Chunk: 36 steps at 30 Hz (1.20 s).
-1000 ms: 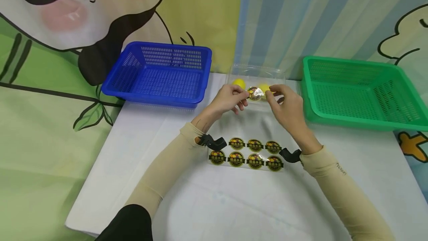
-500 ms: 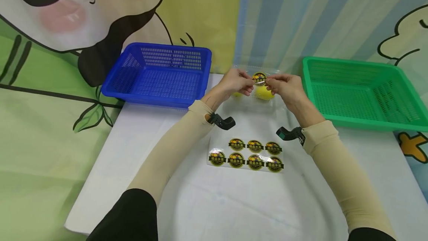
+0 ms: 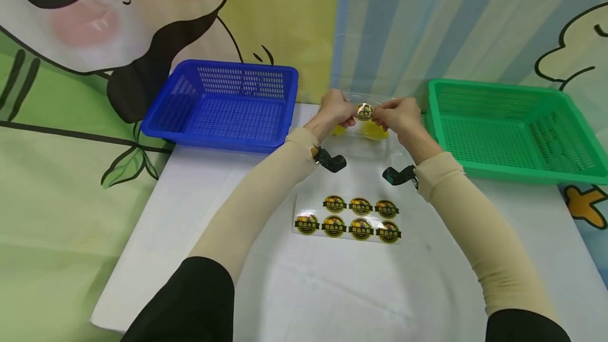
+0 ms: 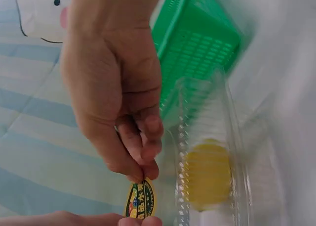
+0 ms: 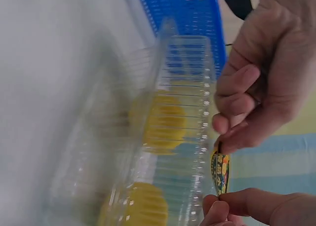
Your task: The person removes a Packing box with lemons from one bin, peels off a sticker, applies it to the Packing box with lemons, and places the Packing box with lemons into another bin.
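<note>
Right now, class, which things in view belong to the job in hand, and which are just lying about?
Likely in the job:
round sticker, pinched between left hand and right hand
sticker sheet
clear plastic box
yellow round items inside it

Apparently lying about, untouched:
blue basket
green basket

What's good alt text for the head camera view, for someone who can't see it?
A person's left hand and right hand pinch a round label between them by a clear plastic container holding yellow items. Nearer on the white table lies a sheet of seven similar labels; a blue basket stands at left, a green basket at right.
</note>
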Each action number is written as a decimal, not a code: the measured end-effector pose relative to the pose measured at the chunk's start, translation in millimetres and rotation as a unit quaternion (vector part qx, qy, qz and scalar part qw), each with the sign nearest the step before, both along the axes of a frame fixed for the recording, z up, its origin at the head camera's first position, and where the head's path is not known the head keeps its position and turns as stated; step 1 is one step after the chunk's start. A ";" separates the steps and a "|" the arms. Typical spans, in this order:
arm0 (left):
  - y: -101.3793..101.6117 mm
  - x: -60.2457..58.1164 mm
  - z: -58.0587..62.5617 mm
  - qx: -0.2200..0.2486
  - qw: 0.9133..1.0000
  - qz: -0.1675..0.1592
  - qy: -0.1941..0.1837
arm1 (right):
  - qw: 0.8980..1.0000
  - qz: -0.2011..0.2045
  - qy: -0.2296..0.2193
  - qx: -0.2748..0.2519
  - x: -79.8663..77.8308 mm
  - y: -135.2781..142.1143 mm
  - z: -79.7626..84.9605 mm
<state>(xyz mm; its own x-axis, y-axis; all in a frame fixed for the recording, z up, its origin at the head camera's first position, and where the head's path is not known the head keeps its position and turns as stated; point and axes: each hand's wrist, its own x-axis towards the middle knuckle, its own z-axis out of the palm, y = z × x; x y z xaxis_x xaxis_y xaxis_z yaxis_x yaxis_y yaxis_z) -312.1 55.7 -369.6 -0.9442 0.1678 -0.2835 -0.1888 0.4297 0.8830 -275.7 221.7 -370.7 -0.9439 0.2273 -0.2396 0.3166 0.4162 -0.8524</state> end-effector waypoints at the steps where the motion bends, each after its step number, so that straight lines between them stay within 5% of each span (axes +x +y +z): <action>1: 0.4 -1.5 -0.8 -0.021 1.000 -0.005 0.002 | 1.000 0.002 0.001 0.011 -0.7 -0.7 -1.1; 4: 0.2 -5.6 -2.1 -0.076 0.997 -0.022 0.006 | 0.999 0.010 0.008 0.051 -1.3 -4.4 -2.1; 19: 7.5 -15.9 3.1 -0.175 0.979 -0.094 0.047 | 0.972 0.090 0.066 0.207 -3.5 -15.9 6.4; 36: 9.5 -16.9 4.9 -0.188 0.977 -0.095 0.043 | 0.969 0.107 0.040 0.219 -7.2 -18.1 10.8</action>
